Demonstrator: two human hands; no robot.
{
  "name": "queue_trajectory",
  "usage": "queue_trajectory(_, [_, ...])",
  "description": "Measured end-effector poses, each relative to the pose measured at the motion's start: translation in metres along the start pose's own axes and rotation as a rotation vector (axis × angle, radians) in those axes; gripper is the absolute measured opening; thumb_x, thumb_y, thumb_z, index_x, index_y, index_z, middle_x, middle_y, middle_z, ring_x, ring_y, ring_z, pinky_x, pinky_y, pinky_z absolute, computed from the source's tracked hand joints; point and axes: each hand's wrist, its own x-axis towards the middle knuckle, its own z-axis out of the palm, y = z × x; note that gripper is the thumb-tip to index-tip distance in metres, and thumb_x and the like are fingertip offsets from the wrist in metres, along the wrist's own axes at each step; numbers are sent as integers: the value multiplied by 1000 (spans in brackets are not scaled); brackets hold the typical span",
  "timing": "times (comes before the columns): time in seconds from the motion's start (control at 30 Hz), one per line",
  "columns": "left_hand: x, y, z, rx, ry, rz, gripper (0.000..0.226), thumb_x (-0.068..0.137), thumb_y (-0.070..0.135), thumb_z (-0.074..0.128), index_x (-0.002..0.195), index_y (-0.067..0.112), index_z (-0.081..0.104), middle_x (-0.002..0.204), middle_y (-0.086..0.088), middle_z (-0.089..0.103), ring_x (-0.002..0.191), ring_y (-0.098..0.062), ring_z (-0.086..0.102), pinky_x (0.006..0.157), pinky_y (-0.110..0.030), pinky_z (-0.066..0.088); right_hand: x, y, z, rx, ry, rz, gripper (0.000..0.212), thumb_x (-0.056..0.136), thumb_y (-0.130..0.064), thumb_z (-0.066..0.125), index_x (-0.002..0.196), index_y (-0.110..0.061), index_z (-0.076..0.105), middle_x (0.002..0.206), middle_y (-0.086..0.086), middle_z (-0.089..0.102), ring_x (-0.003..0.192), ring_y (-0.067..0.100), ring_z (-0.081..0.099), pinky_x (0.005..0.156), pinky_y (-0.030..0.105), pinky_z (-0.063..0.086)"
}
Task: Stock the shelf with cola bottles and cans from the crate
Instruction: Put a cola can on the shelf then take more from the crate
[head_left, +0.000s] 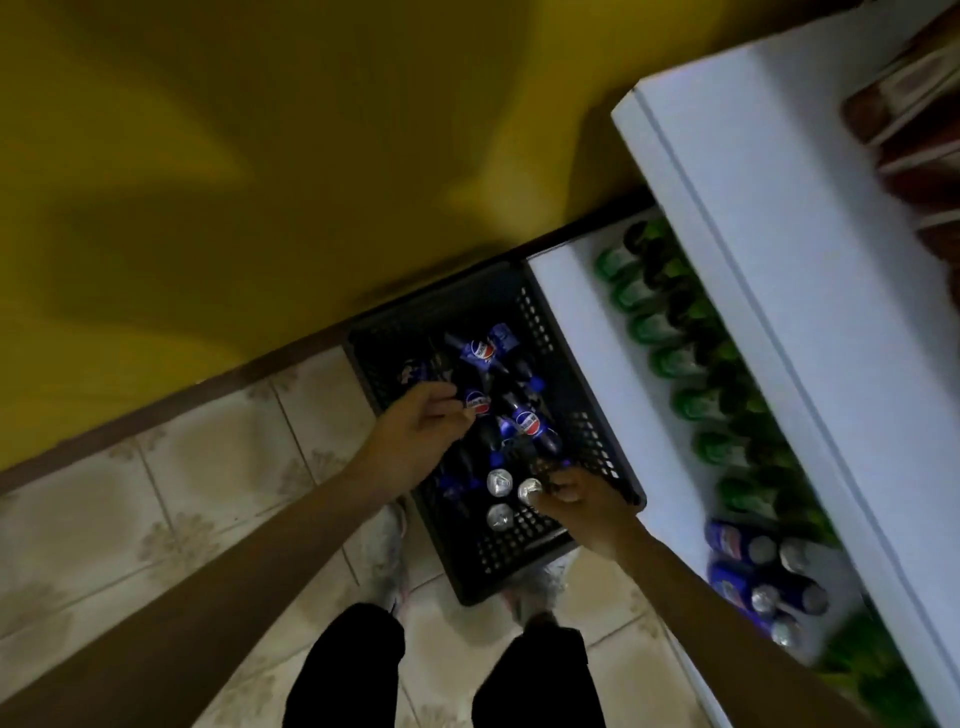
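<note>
A dark perforated plastic crate (597, 447) stands on the tiled floor below me. Several blue cola bottles (530, 426) lie in it, and three silver-topped cans (500, 515) stand at its near end. My left hand (415, 431) reaches into the crate with loosely curled fingers beside a cola bottle (477, 402); the blur hides whether it holds anything. My right hand (582, 499) has its fingertips curled on the top of one can (529, 489). To the right, the white shelf (576, 291) holds several blue cola cans (753, 566).
A row of green bottles (670, 332) fills the far part of the same shelf. A higher white shelf board (769, 218) overhangs it. A yellow wall (208, 156) rises behind the crate. My legs and shoes (395, 525) stand right at the crate's near edge.
</note>
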Motion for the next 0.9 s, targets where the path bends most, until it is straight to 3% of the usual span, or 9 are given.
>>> queue_trajectory(0.13, [75, -88, 35, -66, 26, -136, 35, 90, 8, 62, 123, 1, 53, 103, -6, 62, 87, -16, 59, 69, -13, 47, 82, 58, 31, -107, -3, 49, 55, 83, -39, 71, 127, -10, 53, 121, 10, 61, 115, 26, 57, 98, 39, 46])
queue_trajectory(0.27, [133, -171, 62, -10, 8, -241, 21, 90, 13, 63, 109, 12, 56, 103, -6, 62, 107, -26, 60, 87, -30, 47, 156, 98, 66, -238, -16, 34, 59, 80, -47, 71, 125, -14, 52, 118, 9, 62, 112, 27, 59, 90, 35, 48])
queue_trajectory(0.4, [175, -236, 81, 45, -10, -292, 18, 90, 12, 62, 107, 12, 56, 93, -1, 62, 86, -12, 58, 69, -15, 46, 222, 120, 97, -394, 36, -47, 64, 78, -44, 74, 129, -15, 48, 127, 6, 58, 119, 26, 54, 93, 35, 45])
queue_trajectory(0.5, [199, -269, 99, 90, 17, -296, 16, 89, 14, 64, 100, 16, 52, 88, -1, 60, 94, -21, 61, 85, -30, 49, 265, 138, 117, -513, 131, -123, 76, 71, -50, 77, 132, -18, 45, 130, 3, 58, 120, 24, 54, 98, 38, 45])
queue_trajectory(0.6, [218, -285, 124, 69, 58, -287, 16, 92, 15, 60, 105, 10, 52, 76, 6, 56, 83, -18, 56, 75, -29, 47, 298, 151, 133, -634, 179, -157, 81, 76, -50, 70, 141, -17, 35, 141, 6, 47, 133, 26, 42, 110, 43, 33])
queue_trajectory(0.7, [233, -290, 148, 1, 51, -294, 17, 94, 12, 54, 109, 5, 54, 76, 6, 51, 84, -17, 52, 60, -20, 42, 319, 156, 140, -846, 162, -155, 64, 85, -46, 56, 138, -17, 36, 144, 7, 43, 138, 27, 32, 113, 46, 20])
queue_trajectory(0.77, [238, -289, 155, -5, 37, -303, 14, 95, 13, 52, 108, 17, 51, 83, 4, 53, 87, -16, 53, 64, -21, 45, 325, 156, 142, -877, 188, -176, 58, 87, -47, 51, 136, -19, 39, 142, 5, 45, 139, 25, 32, 116, 49, 15])
queue_trajectory(0.9, [227, -278, 144, -43, 0, -294, 16, 91, 9, 58, 102, 19, 51, 91, 2, 60, 92, -19, 60, 71, -20, 49, 302, 151, 127, -817, 266, -242, 60, 79, -54, 56, 131, -26, 45, 135, -5, 54, 137, 17, 37, 116, 50, -5])
